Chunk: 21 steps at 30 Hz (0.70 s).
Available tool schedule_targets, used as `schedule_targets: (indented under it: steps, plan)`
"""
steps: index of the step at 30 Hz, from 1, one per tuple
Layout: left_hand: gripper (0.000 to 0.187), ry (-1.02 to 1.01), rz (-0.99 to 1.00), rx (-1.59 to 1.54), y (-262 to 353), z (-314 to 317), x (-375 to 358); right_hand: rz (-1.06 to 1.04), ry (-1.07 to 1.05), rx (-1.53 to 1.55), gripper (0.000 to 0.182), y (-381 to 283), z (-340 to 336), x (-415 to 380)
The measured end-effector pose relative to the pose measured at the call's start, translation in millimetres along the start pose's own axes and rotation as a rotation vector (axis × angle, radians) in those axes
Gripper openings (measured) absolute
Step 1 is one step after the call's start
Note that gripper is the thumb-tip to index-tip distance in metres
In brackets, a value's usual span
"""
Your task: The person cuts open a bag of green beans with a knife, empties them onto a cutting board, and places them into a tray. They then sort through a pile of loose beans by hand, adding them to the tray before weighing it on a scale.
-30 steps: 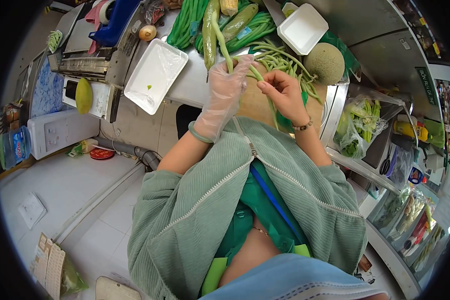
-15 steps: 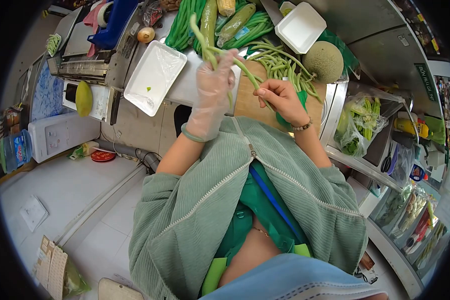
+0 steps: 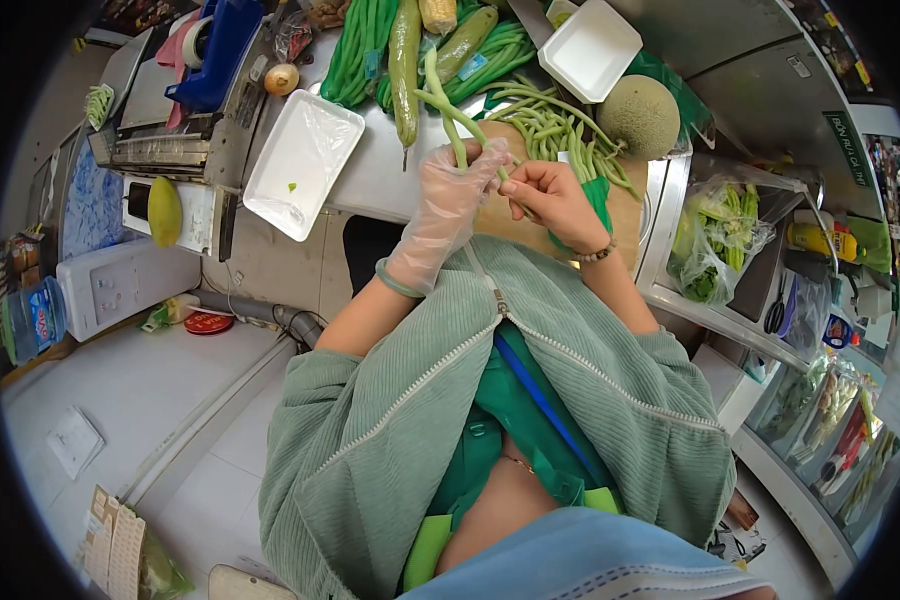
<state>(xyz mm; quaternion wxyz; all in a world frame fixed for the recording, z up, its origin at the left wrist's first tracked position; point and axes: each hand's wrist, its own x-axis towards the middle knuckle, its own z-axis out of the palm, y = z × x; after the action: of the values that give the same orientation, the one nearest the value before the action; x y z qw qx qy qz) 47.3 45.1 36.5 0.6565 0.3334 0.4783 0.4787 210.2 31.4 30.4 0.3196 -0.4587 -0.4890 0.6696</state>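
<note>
My left hand [image 3: 452,192], in a clear plastic glove, is closed round a couple of long green beans [image 3: 444,100] whose ends stick up past the fingers. Close beside it, my bare right hand [image 3: 560,203] pinches the lower end of one of these beans between thumb and fingers. Both hands are above the near edge of a wooden cutting board [image 3: 500,218]. Behind my right hand, a heap of green beans [image 3: 555,132] lies on the board, partly in green netting [image 3: 592,205].
To the left is a white foam tray [image 3: 305,165] with a small green scrap. A melon [image 3: 638,117] and another white tray [image 3: 590,50] stand at the back right. Gourds [image 3: 404,70] and netted beans [image 3: 362,55] lie at the back. A metal sink ledge [image 3: 715,312] runs along the right.
My left hand has come down and to the right with the beans, closer to my right hand. My right hand keeps its pinch and has barely moved.
</note>
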Motion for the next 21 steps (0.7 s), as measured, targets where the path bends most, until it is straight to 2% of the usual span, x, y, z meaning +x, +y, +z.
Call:
schedule_targets:
  steps: [5, 9, 14, 18, 21]
  plan:
    - [0.02, 0.013, 0.016, 0.027, -6.6, -3.6, 0.4, -0.007, 0.043, 0.053, 0.021, 8.0, 4.6, 3.7]
    - [0.02, 0.021, 0.019, 0.07, -8.5, -9.7, 0.9, 0.015, -0.043, -0.012, 0.022, 3.7, 5.3, 0.9]
    - [0.019, 0.095, -0.009, -0.113, -13.3, -14.5, 9.0, -0.093, -0.064, -0.067, 0.024, 16.9, 10.4, 2.8]
    - [0.017, 0.138, -0.002, -0.221, -13.0, -17.2, 9.3, -0.03, -0.074, 0.03, 0.024, 28.6, 18.6, 4.7]
    - [0.017, 0.116, 0.017, -0.173, -18.5, -19.1, 11.4, -0.03, -0.076, 0.025, 0.024, 26.4, 21.7, 4.7]
